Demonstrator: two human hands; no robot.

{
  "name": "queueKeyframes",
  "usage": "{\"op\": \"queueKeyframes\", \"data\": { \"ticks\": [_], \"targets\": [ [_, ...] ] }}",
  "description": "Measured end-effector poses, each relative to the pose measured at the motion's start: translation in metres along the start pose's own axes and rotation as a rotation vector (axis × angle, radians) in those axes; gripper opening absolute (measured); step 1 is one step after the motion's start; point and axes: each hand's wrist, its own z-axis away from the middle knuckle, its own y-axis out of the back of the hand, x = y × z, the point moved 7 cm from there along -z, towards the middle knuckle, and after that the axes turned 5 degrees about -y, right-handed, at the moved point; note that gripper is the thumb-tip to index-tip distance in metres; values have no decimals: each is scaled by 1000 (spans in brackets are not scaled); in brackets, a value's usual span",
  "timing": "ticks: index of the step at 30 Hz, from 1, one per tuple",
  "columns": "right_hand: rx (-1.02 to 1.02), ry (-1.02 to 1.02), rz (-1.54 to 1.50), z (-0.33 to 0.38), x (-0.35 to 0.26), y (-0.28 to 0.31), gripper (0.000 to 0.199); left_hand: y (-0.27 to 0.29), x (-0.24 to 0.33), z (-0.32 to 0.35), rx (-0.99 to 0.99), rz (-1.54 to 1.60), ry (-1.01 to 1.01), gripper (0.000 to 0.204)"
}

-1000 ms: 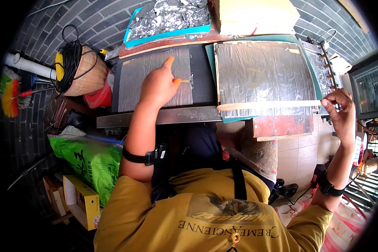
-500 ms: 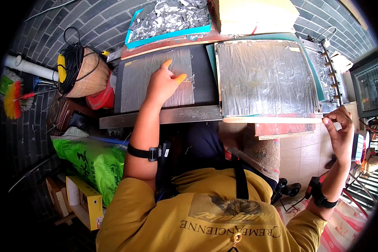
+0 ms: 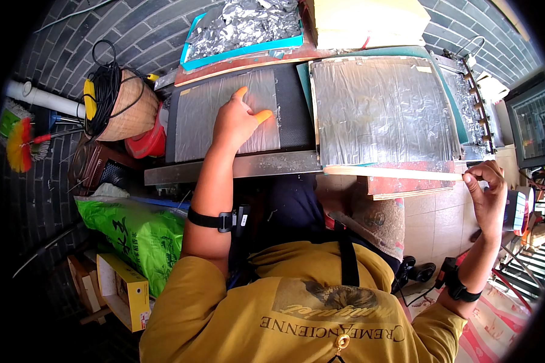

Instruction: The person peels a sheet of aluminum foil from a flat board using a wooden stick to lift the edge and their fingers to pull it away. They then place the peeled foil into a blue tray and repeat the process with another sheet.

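My left hand [image 3: 235, 121] rests over a thin, wrinkled translucent grey sheet [image 3: 194, 124] on a black mat [image 3: 295, 115]. Its thumb and forefinger, both in orange finger covers, are spread apart with nothing visible between them; the other fingers are mostly hidden. At the right, my right hand [image 3: 488, 186] pinches the end of a long, thin, pale strip [image 3: 399, 174], which looks like wood. The strip runs leftward just in front of a second, larger wrinkled grey sheet [image 3: 384, 112], lying on a board over a green mat [image 3: 457, 115].
A blue tray [image 3: 242, 53] of silvery flakes and a stack of yellowish paper [image 3: 369, 24] stand at the back. A metal bar [image 3: 236, 166] edges the bench front. Leftward are a basket [image 3: 121, 106] with coiled black cable, a red bucket [image 3: 148, 139] and a green bag [image 3: 133, 236].
My right hand has shifted slightly toward me and left, tilting the strip so its right end sits lower, off the sheet's front edge. My left hand has hardly moved.
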Motion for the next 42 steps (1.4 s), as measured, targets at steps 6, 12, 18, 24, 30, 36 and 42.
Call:
{"op": "queueKeyframes", "data": {
  "ticks": [6, 12, 18, 24, 30, 36, 42],
  "targets": [
    [10, -3, -8, 1, 1, 1, 21, 7, -9, -3, 47, 127, 29, 79],
    [-9, -173, -174, 7, 12, -10, 17, -12, 18, -1, -179, 820, 39, 31],
    [-125, -210, -250, 12, 0, -35, 12, -46, 24, 2, -466, 803, 77, 27],
    [-183, -314, -438, 18, 2, -47, 14, 3, 26, -18, -470, 692, -51, 32],
    [-262, -453, -759, 31, -15, -65, 9, 83, -5, -90, -44, 348, -155, 41],
    [-271, -496, -720, 32, -12, -78, 10, 115, -34, -146, 255, -3, -178, 41],
    [-277, -478, -665, 31, -14, -79, 11, 94, -15, -162, 114, -70, -65, 52]
  ]
}}
